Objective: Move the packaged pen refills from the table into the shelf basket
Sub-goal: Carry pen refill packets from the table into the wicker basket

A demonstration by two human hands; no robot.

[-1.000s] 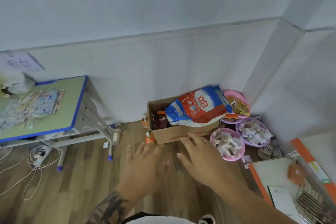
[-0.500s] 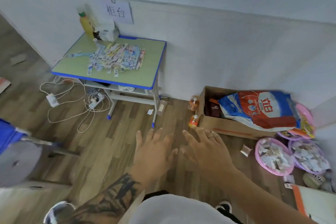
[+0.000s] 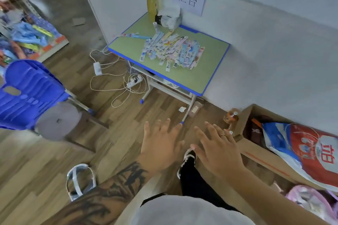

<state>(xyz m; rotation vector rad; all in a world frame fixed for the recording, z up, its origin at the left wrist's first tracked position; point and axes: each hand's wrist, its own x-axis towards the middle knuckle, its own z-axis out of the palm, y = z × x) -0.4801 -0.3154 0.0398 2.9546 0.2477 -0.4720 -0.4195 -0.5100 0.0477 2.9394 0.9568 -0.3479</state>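
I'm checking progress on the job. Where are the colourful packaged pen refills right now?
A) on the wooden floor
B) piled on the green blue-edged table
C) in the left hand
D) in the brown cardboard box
B: the colourful packaged pen refills lie heaped on the green blue-edged table, while the left hand and right hand are open and hold nothing.

Green table edged blue, pastel multicoloured refill packets, blue chair, yellow bottle

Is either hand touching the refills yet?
Apart. In the head view the left hand and right hand hover open over the floor, well short of the refills piled on the table.
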